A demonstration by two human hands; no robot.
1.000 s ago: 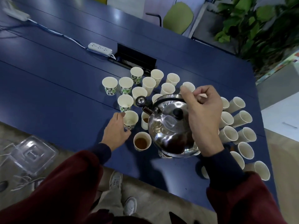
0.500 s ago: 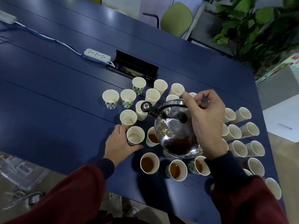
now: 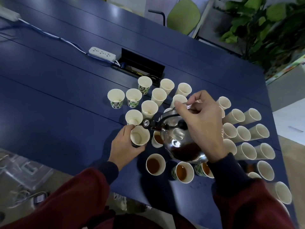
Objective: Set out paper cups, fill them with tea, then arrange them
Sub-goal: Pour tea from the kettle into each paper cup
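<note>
The left hand (image 3: 123,146) was curled round an empty paper cup (image 3: 140,135), low over the table (image 3: 49,96). The right hand (image 3: 203,126) gripped the handle of a steel kettle (image 3: 179,141), whose spout sat at that cup's far rim. Four tea-filled cups (image 3: 155,164) stood just beside the kettle. Empty cups (image 3: 133,100) were clustered beyond and to the right.

One head-worn view over the blue table (image 3: 54,103)
Wide-angle camera sits above the table's near edge, facing forward and steeply down, close in; paper cups (image 3: 116,98) fill mid-frame.
</note>
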